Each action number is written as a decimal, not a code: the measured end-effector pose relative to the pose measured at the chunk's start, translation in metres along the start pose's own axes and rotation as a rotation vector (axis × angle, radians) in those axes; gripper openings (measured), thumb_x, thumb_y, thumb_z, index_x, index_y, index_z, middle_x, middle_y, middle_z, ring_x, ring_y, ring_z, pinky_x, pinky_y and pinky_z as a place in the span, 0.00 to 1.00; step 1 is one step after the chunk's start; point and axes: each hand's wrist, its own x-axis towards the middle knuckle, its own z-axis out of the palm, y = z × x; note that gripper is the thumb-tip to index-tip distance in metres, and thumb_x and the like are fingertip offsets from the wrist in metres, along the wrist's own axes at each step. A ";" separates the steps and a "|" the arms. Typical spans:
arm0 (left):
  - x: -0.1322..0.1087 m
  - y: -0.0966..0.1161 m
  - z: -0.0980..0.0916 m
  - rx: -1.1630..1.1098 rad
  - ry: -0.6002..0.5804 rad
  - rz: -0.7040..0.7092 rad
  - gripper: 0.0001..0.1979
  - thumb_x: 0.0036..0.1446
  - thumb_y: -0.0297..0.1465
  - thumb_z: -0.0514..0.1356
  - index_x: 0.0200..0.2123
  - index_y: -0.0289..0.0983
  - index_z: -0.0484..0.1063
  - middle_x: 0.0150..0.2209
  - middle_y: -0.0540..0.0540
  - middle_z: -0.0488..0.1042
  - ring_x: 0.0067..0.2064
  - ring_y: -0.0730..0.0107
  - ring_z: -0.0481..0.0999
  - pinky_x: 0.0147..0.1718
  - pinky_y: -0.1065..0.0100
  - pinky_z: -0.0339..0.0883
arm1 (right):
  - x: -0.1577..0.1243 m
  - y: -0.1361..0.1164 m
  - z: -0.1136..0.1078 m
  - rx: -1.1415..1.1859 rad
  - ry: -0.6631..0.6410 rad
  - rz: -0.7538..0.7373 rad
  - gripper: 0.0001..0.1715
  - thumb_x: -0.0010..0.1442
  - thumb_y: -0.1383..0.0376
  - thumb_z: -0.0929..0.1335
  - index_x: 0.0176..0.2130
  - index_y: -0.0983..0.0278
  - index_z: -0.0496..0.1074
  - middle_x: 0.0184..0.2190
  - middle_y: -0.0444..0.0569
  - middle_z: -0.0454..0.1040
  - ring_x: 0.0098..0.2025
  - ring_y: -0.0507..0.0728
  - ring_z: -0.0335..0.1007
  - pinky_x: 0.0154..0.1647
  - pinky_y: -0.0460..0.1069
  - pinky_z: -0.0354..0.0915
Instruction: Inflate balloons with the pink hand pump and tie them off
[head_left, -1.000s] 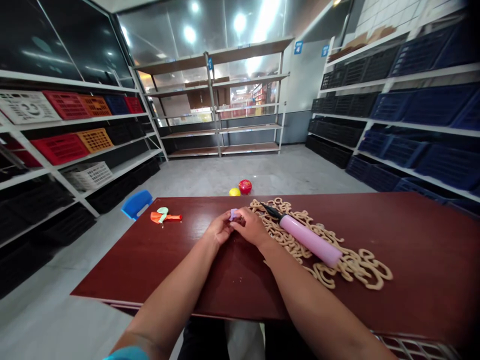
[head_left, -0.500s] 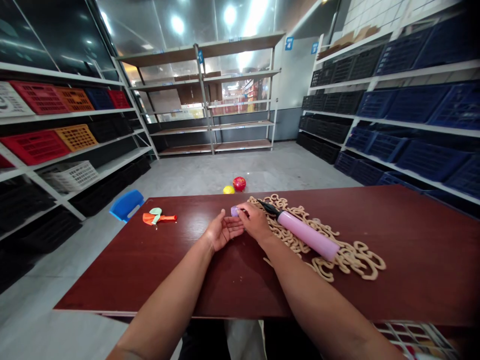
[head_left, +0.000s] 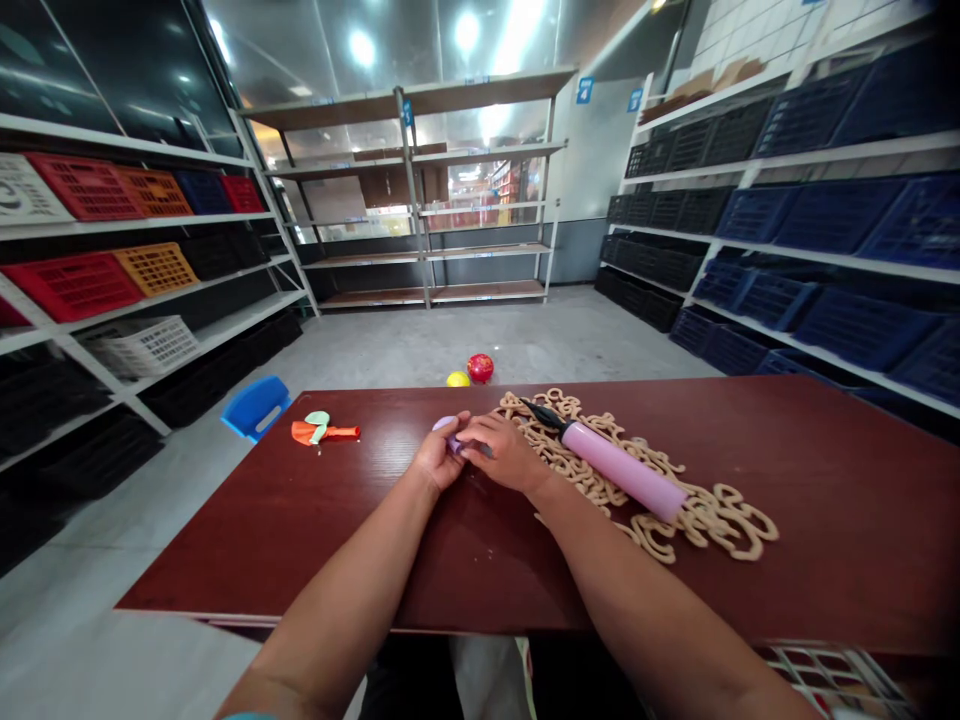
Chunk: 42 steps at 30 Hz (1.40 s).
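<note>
A limp purple balloon [head_left: 445,425] lies across the fingers of my left hand [head_left: 437,462], which is closed around it above the table. My right hand [head_left: 501,452] meets it from the right, its fingertips curled at the balloon's lower end; part of the balloon is hidden by fingers. Right of my hands, a pink hand pump [head_left: 622,468] with a black nozzle rests on a pile of tan curled strands [head_left: 731,520]. Toward the table's left end are a flat orange balloon [head_left: 337,433] and a pale green balloon [head_left: 318,424] on top of it.
The dark red table [head_left: 262,540] spans the view in front of me. Beyond its far edge, a red ball [head_left: 480,368] and a yellow ball [head_left: 458,380] show. A blue chair [head_left: 256,405] stands at the left corner. Crate-filled shelves [head_left: 750,241] line both sides.
The purple balloon has passed from my right fingertips down into my left hand, whose open fingers have closed on it. My right hand has shifted slightly left and down over it.
</note>
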 end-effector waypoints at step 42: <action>0.004 0.035 -0.015 -0.487 -0.106 0.266 0.08 0.57 0.20 0.49 0.34 0.31 0.68 0.26 0.45 0.70 0.26 0.75 0.72 0.27 0.72 0.69 | -0.071 -0.047 -0.072 -0.693 -0.205 0.309 0.24 0.57 0.56 0.63 0.51 0.63 0.62 0.42 0.54 0.69 0.43 0.60 0.64 0.43 0.52 0.58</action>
